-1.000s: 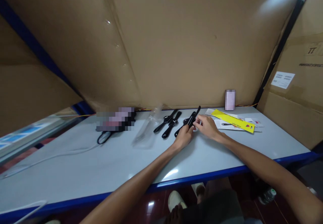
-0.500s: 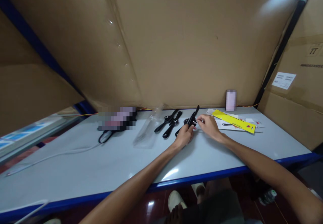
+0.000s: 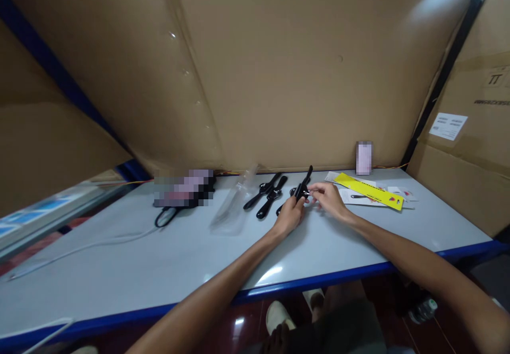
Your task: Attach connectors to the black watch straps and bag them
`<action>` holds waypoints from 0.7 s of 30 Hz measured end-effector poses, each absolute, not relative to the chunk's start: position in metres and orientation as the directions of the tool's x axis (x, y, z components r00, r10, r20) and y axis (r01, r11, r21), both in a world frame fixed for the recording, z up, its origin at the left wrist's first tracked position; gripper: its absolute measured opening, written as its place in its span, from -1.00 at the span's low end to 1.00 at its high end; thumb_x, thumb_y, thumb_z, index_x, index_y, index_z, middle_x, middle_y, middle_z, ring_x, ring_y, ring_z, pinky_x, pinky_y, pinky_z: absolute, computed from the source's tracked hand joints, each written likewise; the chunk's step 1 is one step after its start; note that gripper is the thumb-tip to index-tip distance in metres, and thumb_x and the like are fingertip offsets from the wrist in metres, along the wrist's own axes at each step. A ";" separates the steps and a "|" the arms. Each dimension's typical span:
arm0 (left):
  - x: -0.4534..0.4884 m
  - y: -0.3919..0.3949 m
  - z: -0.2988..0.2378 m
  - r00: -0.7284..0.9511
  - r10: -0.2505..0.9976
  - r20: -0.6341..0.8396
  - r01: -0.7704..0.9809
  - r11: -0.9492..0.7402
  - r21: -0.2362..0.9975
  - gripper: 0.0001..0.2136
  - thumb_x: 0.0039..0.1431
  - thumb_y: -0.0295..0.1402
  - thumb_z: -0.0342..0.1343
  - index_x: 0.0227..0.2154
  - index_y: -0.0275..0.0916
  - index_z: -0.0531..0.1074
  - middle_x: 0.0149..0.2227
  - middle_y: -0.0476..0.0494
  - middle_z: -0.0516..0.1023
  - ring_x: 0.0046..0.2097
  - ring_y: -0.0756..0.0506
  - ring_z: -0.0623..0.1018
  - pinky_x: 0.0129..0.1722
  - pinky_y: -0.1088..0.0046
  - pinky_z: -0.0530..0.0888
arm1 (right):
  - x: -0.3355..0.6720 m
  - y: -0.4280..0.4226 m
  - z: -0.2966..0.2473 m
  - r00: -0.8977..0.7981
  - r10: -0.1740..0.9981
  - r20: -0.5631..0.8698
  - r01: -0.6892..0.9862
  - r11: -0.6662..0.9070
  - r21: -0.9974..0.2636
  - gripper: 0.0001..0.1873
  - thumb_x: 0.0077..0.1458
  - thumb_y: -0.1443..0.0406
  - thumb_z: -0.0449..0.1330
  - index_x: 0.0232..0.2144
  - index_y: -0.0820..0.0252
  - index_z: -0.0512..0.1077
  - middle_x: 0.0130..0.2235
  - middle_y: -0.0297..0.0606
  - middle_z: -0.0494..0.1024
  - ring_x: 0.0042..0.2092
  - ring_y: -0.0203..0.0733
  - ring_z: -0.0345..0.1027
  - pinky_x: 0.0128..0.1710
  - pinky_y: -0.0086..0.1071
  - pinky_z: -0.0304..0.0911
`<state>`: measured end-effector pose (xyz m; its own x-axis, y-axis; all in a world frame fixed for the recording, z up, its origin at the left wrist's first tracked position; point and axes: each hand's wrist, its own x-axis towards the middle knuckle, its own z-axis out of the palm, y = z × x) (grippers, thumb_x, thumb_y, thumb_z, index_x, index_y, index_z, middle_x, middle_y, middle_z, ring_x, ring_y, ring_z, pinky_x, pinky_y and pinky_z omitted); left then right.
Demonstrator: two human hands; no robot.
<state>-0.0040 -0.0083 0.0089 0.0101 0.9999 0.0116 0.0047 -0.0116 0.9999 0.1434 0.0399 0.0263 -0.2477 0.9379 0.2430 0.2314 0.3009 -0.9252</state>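
My left hand [image 3: 290, 215] is closed around the lower handle of a black spokeshave [image 3: 304, 185], which tilts with its other handle pointing up and away. The fingertips of my right hand [image 3: 329, 200] pinch at a small shiny metal part at the spokeshave's middle; that part is mostly hidden by the fingers. Behind my left hand, a black handle end [image 3: 279, 209] shows, perhaps of another spokeshave on the table. Two more black spokeshaves, a nearer one [image 3: 273, 196] and a farther one [image 3: 261, 191], lie side by side to the left.
Clear plastic bags [image 3: 233, 208] lie left of the spokeshaves. A yellow card [image 3: 368, 190] rests over white printed sheets [image 3: 354, 200] on the right. A phone [image 3: 364, 158] leans at the back. A black device with a cable [image 3: 167, 216] sits left. Cardboard [image 3: 279, 77] walls the back.
My right hand has moved slightly left, bringing its fingertips onto the spokeshave's middle. The spokeshave in my left hand has shifted a little to the left.
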 end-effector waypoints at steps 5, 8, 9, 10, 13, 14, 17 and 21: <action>-0.003 -0.008 0.010 0.016 1.000 0.019 -0.021 -0.018 1.000 -0.75 0.27 -0.14 0.15 -0.33 -0.24 0.37 -0.71 0.20 0.15 -0.72 0.09 0.11 -0.69 0.57 -0.01 | 0.143 0.036 0.026 -0.239 0.938 0.249 0.253 0.308 -0.917 -0.65 0.07 0.37 0.14 -0.11 0.23 0.61 -0.28 -0.22 0.64 -0.37 -0.26 0.48 -0.62 -0.58 0.28; -0.002 -0.007 0.010 0.006 1.000 0.018 -0.013 -0.018 1.000 -0.77 0.28 -0.16 0.13 -0.33 -0.24 0.37 -0.71 0.20 0.16 -0.72 0.09 0.10 -0.68 0.56 -0.01 | 0.143 0.034 0.029 -0.242 0.935 0.258 0.249 0.317 -0.915 -0.63 0.06 0.39 0.12 -0.09 0.21 0.57 -0.23 -0.21 0.62 -0.35 -0.27 0.48 -0.62 -0.59 0.28; -0.002 -0.007 0.010 0.004 1.000 0.018 -0.008 -0.018 1.000 -0.77 0.28 -0.17 0.12 -0.33 -0.24 0.37 -0.72 0.19 0.17 -0.72 0.09 0.11 -0.68 0.56 -0.01 | 0.143 0.033 0.030 -0.241 0.932 0.270 0.245 0.327 -0.912 -0.63 0.06 0.38 0.12 -0.08 0.21 0.55 -0.24 -0.22 0.61 -0.35 -0.27 0.47 -0.63 -0.58 0.28; -0.002 -0.008 0.010 0.006 1.000 0.019 -0.003 -0.019 1.000 -0.78 0.29 -0.17 0.12 -0.33 -0.24 0.37 -0.72 0.19 0.18 -0.72 0.09 0.11 -0.68 0.56 0.00 | 0.144 0.033 0.031 -0.240 0.929 0.282 0.241 0.338 -0.910 -0.63 0.06 0.37 0.12 -0.08 0.21 0.54 -0.25 -0.23 0.59 -0.36 -0.26 0.47 -0.63 -0.57 0.28; -0.002 -0.008 0.012 0.010 1.000 0.017 0.003 -0.017 1.000 -0.78 0.29 -0.18 0.12 -0.34 -0.24 0.38 -0.73 0.19 0.17 -0.73 0.09 0.10 -0.67 0.55 0.01 | 0.144 0.032 0.032 -0.245 0.920 0.306 0.209 0.359 -0.910 -0.67 0.05 0.35 0.12 -0.11 0.20 0.49 -0.31 -0.27 0.56 -0.37 -0.25 0.46 -0.65 -0.56 0.29; -0.002 -0.008 0.012 0.011 1.000 0.012 0.003 -0.012 1.000 -0.77 0.29 -0.17 0.12 -0.35 -0.24 0.37 -0.73 0.19 0.17 -0.73 0.09 0.09 -0.67 0.55 0.01 | 0.145 0.032 0.032 -0.247 0.919 0.307 0.195 0.358 -0.913 -0.69 0.05 0.33 0.12 -0.13 0.20 0.47 -0.33 -0.29 0.55 -0.38 -0.25 0.46 -0.65 -0.56 0.29; -0.003 -0.008 0.011 0.006 1.000 0.001 0.006 -0.001 1.000 -0.78 0.29 -0.18 0.11 -0.37 -0.23 0.36 -0.73 0.19 0.16 -0.72 0.08 0.11 -0.66 0.56 0.02 | 0.145 0.033 0.032 -0.253 0.920 0.300 0.161 0.346 -0.924 -0.73 0.06 0.30 0.14 -0.15 0.18 0.45 -0.33 -0.30 0.55 -0.40 -0.26 0.46 -0.63 -0.55 0.30; -0.005 -0.006 0.008 0.007 1.000 -0.014 -0.049 0.014 0.999 -0.80 0.27 -0.21 0.13 -0.37 -0.23 0.36 -0.73 0.20 0.15 -0.71 0.08 0.11 -0.66 0.56 0.00 | 0.146 0.035 0.032 -0.271 0.907 0.322 0.186 0.378 -0.907 -0.79 0.07 0.33 0.15 -0.20 0.19 0.47 -0.33 -0.30 0.57 -0.40 -0.25 0.48 -0.56 -0.50 0.30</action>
<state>-0.0045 -0.0055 0.0076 0.0072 0.9999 -0.0141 -0.0489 0.0145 0.9987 0.1464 0.0352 0.0324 -0.2708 0.9070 0.3224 0.1859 0.3779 -0.9070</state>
